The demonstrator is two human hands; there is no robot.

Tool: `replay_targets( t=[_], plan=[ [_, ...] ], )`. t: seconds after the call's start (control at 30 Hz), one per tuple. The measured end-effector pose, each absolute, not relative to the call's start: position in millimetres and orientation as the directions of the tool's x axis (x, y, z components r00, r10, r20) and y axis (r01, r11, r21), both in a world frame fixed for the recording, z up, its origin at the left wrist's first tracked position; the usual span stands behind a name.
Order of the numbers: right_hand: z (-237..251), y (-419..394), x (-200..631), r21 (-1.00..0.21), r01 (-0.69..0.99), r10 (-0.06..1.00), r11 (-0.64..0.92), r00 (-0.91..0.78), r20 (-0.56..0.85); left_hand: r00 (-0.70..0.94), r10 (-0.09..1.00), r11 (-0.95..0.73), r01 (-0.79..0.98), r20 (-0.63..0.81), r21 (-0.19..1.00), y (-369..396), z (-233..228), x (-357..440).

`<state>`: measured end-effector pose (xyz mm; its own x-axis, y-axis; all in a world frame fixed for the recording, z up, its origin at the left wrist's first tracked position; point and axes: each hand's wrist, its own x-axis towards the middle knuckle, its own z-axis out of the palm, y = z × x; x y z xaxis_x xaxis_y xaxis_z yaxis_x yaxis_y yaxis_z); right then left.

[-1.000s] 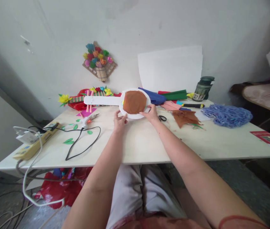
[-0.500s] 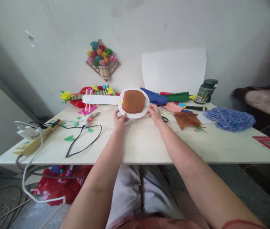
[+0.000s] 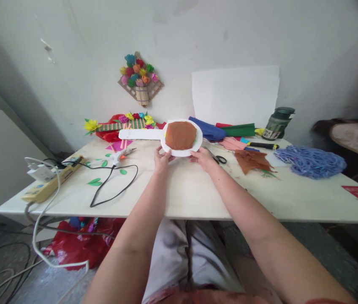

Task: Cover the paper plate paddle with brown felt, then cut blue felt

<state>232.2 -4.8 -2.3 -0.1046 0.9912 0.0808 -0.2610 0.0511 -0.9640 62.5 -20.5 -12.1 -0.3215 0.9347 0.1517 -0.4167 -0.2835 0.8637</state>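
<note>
1. head view: a white cut-out [image 3: 145,134], round with a long strip, is held over the table [image 3: 194,196], its strip pointing left and its brown patch [image 3: 180,136] facing the wearer; that tilt probably keeps the patch in sight.
2. the left hand [image 3: 162,159] is at the lower left rim, thumb in front and other fingers partly hidden behind, seemingly pinching the edge so the patch stays uncovered.
3. the right hand [image 3: 203,158] is at the lower right rim, fingers close together; i cannot tell whether they pinch it or only prop it. one hand each side probably steadies the round end.
4. the glue gun [image 3: 118,158] lies left of the hands, perhaps there so its cord reaches the power strip [image 3: 38,194].
5. scissors [image 3: 220,159] lie just beyond the right hand, near a brown scrap [image 3: 251,160], likely put there to be handy.
</note>
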Motion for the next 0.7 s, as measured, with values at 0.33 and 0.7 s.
replay_targets(
  t=[0.33,0.7],
  plan=[
    [-5.0,-3.1,236.0,-0.955,-0.295,0.995,0.023,-0.085,0.051,-0.245,0.965,-0.196,-0.429,0.095,0.882,-26.7,-7.4,63.0],
    [-2.6,-9.5,231.1,-0.956,-0.294,0.995,-0.010,-0.096,0.019,-0.255,0.961,-0.206,-0.395,0.108,0.895,-25.1,-10.4,60.9]
  ],
)
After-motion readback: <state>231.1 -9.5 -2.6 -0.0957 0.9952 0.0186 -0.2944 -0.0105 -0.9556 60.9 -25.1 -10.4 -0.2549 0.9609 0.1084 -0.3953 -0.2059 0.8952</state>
